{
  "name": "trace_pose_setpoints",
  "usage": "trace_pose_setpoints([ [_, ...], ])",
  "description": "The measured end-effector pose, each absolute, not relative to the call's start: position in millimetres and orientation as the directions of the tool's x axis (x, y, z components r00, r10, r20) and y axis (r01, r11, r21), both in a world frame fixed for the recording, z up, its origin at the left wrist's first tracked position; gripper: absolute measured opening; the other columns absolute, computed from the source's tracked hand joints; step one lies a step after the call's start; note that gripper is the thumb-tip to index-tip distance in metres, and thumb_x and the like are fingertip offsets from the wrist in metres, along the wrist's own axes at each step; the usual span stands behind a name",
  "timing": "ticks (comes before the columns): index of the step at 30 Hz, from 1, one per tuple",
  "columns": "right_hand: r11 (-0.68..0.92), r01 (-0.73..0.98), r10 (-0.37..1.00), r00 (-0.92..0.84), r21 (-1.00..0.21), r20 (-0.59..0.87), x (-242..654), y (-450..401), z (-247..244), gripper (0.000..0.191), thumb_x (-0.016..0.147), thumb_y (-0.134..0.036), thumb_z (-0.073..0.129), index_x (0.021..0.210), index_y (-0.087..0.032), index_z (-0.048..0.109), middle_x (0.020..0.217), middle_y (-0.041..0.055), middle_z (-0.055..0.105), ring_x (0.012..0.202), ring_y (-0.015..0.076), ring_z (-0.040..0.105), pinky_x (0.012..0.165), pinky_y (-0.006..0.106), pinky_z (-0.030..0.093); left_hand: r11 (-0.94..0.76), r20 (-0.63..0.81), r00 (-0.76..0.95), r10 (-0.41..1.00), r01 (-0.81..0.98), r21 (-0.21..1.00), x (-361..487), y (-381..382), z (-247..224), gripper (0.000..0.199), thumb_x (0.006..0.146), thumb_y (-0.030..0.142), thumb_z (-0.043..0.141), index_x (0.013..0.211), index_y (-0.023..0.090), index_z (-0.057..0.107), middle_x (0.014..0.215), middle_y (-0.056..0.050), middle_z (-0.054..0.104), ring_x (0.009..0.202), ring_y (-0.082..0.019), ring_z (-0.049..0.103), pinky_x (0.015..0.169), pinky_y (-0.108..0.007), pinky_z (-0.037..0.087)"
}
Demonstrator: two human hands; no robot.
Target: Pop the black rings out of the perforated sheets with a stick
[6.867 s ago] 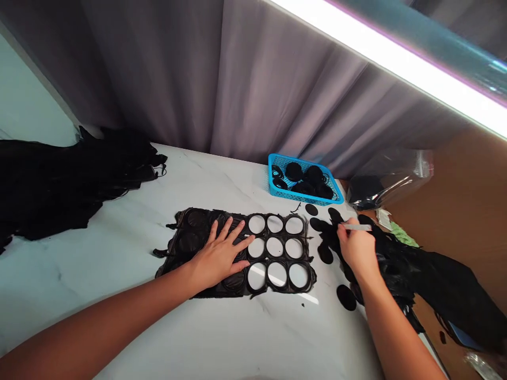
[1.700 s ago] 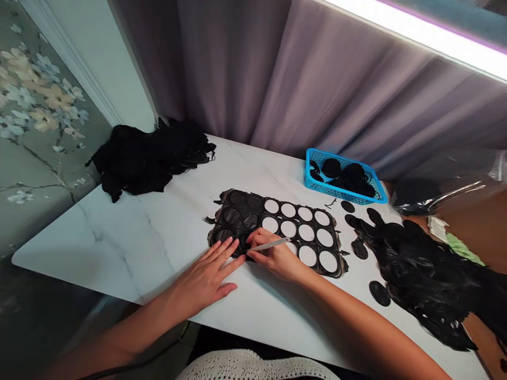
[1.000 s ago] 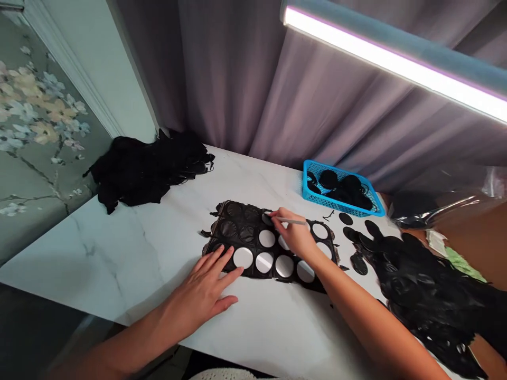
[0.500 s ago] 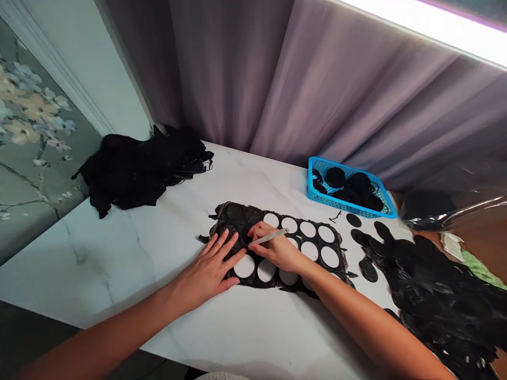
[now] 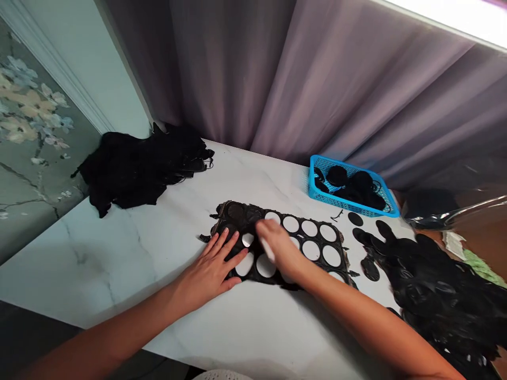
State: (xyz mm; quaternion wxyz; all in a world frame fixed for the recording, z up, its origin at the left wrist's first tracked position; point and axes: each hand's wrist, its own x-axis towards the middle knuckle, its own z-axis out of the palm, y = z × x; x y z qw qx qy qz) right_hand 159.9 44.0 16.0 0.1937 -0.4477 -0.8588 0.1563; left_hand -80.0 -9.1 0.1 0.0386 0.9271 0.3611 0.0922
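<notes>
Item: my left grip (image 5: 209,272), fingers spread apart, pressed flat on a black sheet punched with round holes (image 5: 237,214), which lies on the white marble counter (image 5: 119,253). Item: my right grip (image 5: 277,248), over the same sheet, blurred; I cannot tell whether it is together or apart. Also listed: loose black discs (image 5: 370,269) right of the sheet, a blue plastic basket (image 5: 352,209) of black pieces beyond them, a heap of black offcuts (image 5: 134,169) at left.
</notes>
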Motion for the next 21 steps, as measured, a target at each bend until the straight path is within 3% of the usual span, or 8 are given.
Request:
trace_pose_setpoints([
  [3,0.338,0.824,0.932,-0.226,-0.455,0.282,188.8,79.1,17.5,0.016,0.089,-0.01,0.039,0.083,-0.021,0.049,0.084,0.0116,0.059,0.081,0.0261,0.052,0.073,0.038,0.043,-0.732,0.145,0.718,0.681,0.663,0.155,-81.3,-10.2,4.2,0.057,0.097,0.049,0.052,0.148,0.027,0.04,0.16,-0.012,0.026,0.147,-0.038,0.021,0.113,-0.055,0.032],
  [6,0.33,0.798,0.918,-0.148,-0.504,0.368,207.4,101.7,21.7,0.014,0.091,-0.015,0.04,0.081,-0.022,0.047,0.089,0.0123,0.063,0.08,0.0249,0.054,0.073,0.037,0.042,-0.729,0.126,0.718,0.684,0.666,0.161,-78.1,-5.6,14.0,0.052,0.097,0.052,0.052,0.142,0.026,0.048,0.154,-0.013,0.038,0.142,-0.038,0.033,0.108,-0.055,0.038],
  [10,0.458,0.62,0.889,-0.308,-0.638,0.339,193.5,100.7,22.4,0.011,0.092,-0.019,0.046,0.082,-0.022,0.051,0.091,0.0077,0.066,0.075,0.0195,0.057,0.07,0.032,0.043,-0.697,0.162,0.678,0.717,0.699,0.161,-63.3,17.0,20.7,0.041,0.099,0.043,0.05,0.133,0.02,0.055,0.138,-0.014,0.055,0.134,-0.032,0.047,0.106,-0.049,0.042],
  [14,0.473,0.465,0.842,-0.488,-0.748,0.23,171.6,98.1,17.1,0.009,0.092,-0.019,0.049,0.085,-0.021,0.055,0.091,0.0049,0.065,0.078,0.0173,0.058,0.071,0.03,0.044,-0.695,0.208,0.664,0.718,0.701,0.163,-54.1,41.0,6.8,0.052,0.099,0.043,0.05,0.141,0.013,0.046,0.152,-0.018,0.04,0.143,-0.032,0.033,0.114,-0.048,0.034],
  [21,0.391,0.392,0.778,-0.623,-0.833,0.073,175.3,110.5,21.4,0.015,0.089,-0.022,0.058,0.075,-0.019,0.056,0.1,0.0061,0.061,0.091,0.0187,0.058,0.083,0.034,0.047,-0.679,0.133,0.666,0.734,0.716,0.163,-60.1,42.4,-4.7,0.056,0.098,0.044,0.053,0.147,0.021,0.041,0.159,-0.015,0.028,0.147,-0.036,0.02,0.115,-0.053,0.03],
])
